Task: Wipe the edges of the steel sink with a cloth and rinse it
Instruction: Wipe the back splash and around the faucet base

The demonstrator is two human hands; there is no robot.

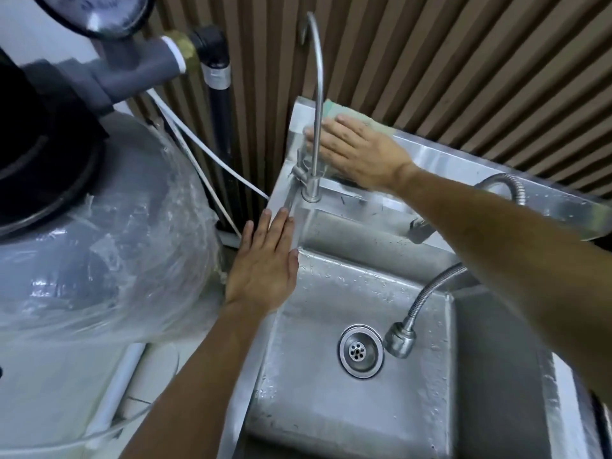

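Head view looks down on the steel sink [351, 409], and the step in hand appears to be the wiping of its raised back edge, at the back-left corner. The right hand [359, 152] lies flat with its fingers straight and close together, pressing a green cloth [344, 109] against the upright back splash just behind the tall gooseneck tap [316, 104]. The cloth shows only as a strip past the fingertips, along the top of the back edge; the rest is hidden under the palm, so how it is folded cannot be told. The left hand [265, 263] rests flat on the sink's left rim, fingers straight and together, holding nothing (it looks like a bracing hand, not a working one).

Water beads on the basin floor around the drain [361, 351], and a flexible spray hose [420, 303] hangs over the basin from the right part of the back edge, its head near the drain.

Judging from this, the back edge is under way and the other rims are yet to do. The next move calls for sliding the cloth along the back edge while keeping even pressure, and steering round the tap's base without snagging. Rinsing would come after.
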